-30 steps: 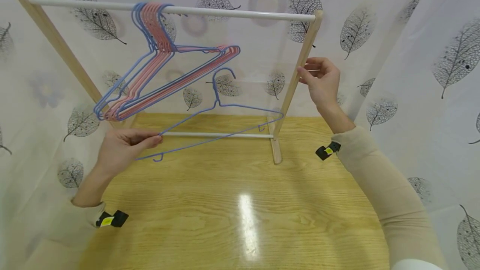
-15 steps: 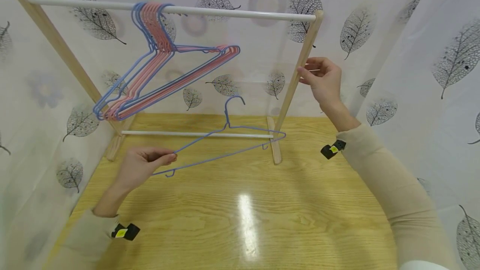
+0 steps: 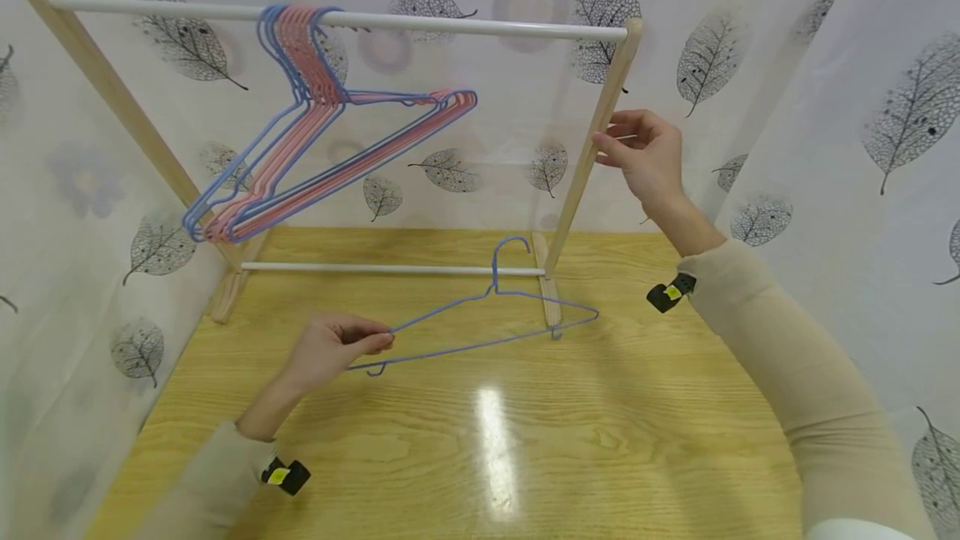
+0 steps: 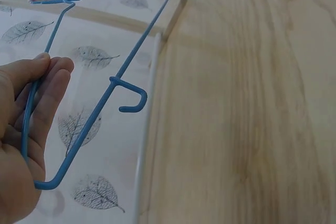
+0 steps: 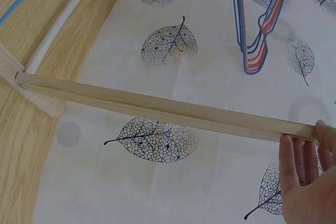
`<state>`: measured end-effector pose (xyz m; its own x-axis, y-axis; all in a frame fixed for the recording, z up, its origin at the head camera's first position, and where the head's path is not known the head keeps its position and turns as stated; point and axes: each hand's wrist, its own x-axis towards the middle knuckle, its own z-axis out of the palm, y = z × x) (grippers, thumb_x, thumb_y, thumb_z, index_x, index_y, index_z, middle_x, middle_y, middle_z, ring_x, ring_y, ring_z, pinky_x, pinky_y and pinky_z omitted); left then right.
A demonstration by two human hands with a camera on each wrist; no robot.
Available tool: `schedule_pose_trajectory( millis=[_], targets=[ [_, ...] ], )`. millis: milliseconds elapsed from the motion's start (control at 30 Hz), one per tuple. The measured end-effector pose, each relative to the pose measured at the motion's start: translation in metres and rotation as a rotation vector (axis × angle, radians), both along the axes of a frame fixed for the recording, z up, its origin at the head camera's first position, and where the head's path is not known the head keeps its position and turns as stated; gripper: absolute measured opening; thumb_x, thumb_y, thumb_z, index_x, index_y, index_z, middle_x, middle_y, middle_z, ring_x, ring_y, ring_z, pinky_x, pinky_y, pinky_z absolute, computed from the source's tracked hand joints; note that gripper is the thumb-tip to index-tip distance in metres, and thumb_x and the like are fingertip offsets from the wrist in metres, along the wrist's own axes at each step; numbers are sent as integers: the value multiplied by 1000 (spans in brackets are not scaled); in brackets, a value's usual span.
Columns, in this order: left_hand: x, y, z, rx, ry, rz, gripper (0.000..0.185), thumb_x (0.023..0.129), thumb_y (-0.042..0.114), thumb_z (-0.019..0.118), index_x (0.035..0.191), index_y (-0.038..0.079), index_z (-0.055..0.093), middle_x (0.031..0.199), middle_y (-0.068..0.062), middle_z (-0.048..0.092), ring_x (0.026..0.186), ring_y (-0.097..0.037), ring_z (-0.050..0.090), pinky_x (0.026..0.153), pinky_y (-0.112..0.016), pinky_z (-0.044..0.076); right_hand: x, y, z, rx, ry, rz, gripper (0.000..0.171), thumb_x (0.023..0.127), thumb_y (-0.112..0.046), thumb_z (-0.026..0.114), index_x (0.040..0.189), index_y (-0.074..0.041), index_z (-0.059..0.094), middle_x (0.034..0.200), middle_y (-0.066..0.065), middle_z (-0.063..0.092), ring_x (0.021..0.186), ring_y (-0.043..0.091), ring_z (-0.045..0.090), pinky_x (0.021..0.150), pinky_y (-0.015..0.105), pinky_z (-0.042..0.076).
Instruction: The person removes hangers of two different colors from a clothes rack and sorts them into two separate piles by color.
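Observation:
A blue wire clothes hanger (image 3: 450, 350) is pinched by my left hand (image 3: 326, 352) near one end, low in front of the rack. Its hook points upward and its long bar slopes slightly. In the left wrist view, the hanger's side wire runs between thumb and fingers, and a small hook (image 4: 140, 99) juts from the bar. My right hand (image 3: 651, 158) grips the right wooden post (image 3: 578, 190) of the clothes rack, thumb on one side and fingers on the other, as the right wrist view also shows.
Several pink and blue hangers (image 3: 302, 48) hang bunched on the rack's white top rail (image 3: 480, 25), left of its middle. A lower white bar (image 3: 390, 268) joins the posts above the wooden table (image 3: 405, 473). Leaf-patterned curtains (image 3: 750, 107) enclose the back and sides.
My left hand has carried the blue hanger down and to the right, away from the hanging bunch. The right hand has stayed on the post.

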<state>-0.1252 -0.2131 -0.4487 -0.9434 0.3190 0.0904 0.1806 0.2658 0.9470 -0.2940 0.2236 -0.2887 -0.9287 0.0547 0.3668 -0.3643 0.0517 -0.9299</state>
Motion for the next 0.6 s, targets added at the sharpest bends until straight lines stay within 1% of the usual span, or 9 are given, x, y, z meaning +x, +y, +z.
schedule_pose_trajectory(
  millis=[67, 133, 233, 300, 367, 467, 533, 600],
  targets=[
    [-1, 5, -5, 8, -18, -22, 20, 99, 7, 73, 112, -7, 78, 100, -19, 81, 87, -4, 79, 78, -27, 69, -1, 1, 0, -8, -1, 10, 20, 92, -3, 80, 111, -7, 74, 95, 0, 69, 85, 9, 74, 76, 22, 67],
    [-2, 11, -11, 20, -30, -41, 22, 99, 7, 73, 113, -10, 77, 101, -24, 80, 87, -5, 80, 79, -31, 69, -2, 1, 0, -5, 1, 13, 20, 92, -3, 80, 111, -7, 74, 95, 0, 69, 84, 9, 74, 76, 22, 67],
    [-5, 19, -19, 37, -60, -57, 26, 99, 8, 74, 114, -13, 75, 102, -26, 80, 86, -6, 80, 81, -41, 69, -2, 1, 0, -1, 5, 13, 20, 92, -4, 80, 112, -7, 74, 95, 0, 69, 85, 8, 74, 76, 22, 67],
    [-8, 26, -25, 56, -96, -62, 28, 99, 9, 74, 115, -14, 73, 102, -26, 80, 86, -7, 80, 82, -46, 68, -2, 1, 0, -3, 4, 13, 20, 93, -4, 80, 112, -7, 74, 95, 0, 69, 85, 8, 74, 76, 22, 67],
    [-10, 33, -31, 83, -151, -65, 30, 99, 8, 74, 116, -16, 72, 103, -24, 80, 86, -8, 80, 82, -43, 69, -2, 1, 0, -9, -1, 12, 20, 93, -3, 80, 111, -7, 74, 95, 0, 69, 85, 9, 74, 76, 22, 67],
    [-14, 43, -39, 124, -226, -72, 32, 99, 7, 73, 119, -18, 70, 105, -23, 80, 86, -8, 80, 82, -36, 69, -1, 0, 0, -14, -8, 11, 20, 92, -3, 80, 111, -7, 74, 95, 0, 69, 86, 9, 74, 76, 22, 67],
    [-17, 49, -44, 143, -264, -77, 33, 99, 6, 73, 120, -19, 69, 105, -23, 80, 87, -8, 80, 82, -34, 69, -1, 0, 0, -10, -7, 8, 21, 92, -3, 80, 112, -7, 74, 95, 0, 69, 86, 9, 74, 76, 22, 67],
    [-19, 56, -49, 146, -284, -86, 33, 99, 6, 73, 121, -19, 69, 105, -23, 80, 87, -9, 80, 83, -34, 69, -1, 0, 0, -4, -3, 6, 21, 93, -3, 80, 112, -7, 74, 95, 0, 69, 86, 9, 74, 76, 22, 67]
  ],
)
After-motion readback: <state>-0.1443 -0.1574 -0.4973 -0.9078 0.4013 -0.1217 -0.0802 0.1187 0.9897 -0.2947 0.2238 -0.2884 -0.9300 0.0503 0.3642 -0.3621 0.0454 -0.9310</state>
